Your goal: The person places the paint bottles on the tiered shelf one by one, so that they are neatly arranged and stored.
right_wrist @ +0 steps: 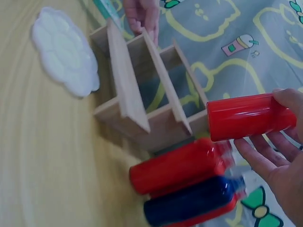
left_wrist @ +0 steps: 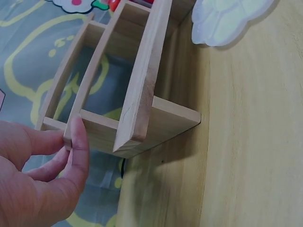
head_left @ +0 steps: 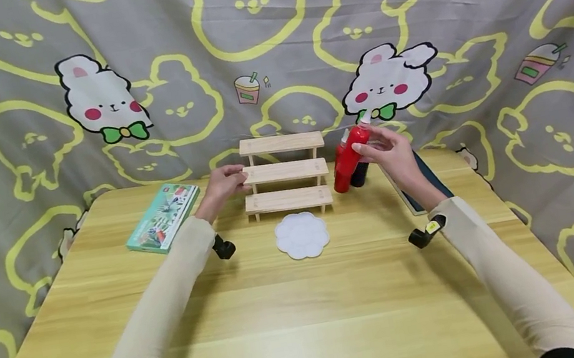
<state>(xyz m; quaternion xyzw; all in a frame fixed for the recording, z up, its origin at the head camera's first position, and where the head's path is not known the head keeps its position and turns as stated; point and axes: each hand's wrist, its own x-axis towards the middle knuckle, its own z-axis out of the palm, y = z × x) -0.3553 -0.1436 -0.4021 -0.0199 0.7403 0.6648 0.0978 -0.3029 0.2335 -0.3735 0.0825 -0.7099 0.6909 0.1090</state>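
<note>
A three-tier wooden display rack (head_left: 284, 171) stands at the back of the table. My left hand (head_left: 225, 184) pinches the left end of its middle tier; in the left wrist view, thumb and fingers (left_wrist: 79, 151) close around that board's end. Raised and tilted to the right of the rack is a glossy red bottle (right_wrist: 251, 117) with a white nozzle, which my right hand (head_left: 392, 152) grips. Below it, in the right wrist view, stand another red bottle (right_wrist: 177, 166) and a dark blue bottle (right_wrist: 189, 201), with more red showing beyond the blue one.
In front of the rack lies a white flower-shaped palette (head_left: 302, 235). A flat green illustrated box (head_left: 163, 217) is at the left. Partly hidden by my right forearm is a dark flat item (head_left: 430, 174). A patterned grey curtain (head_left: 272, 23) hangs behind the table.
</note>
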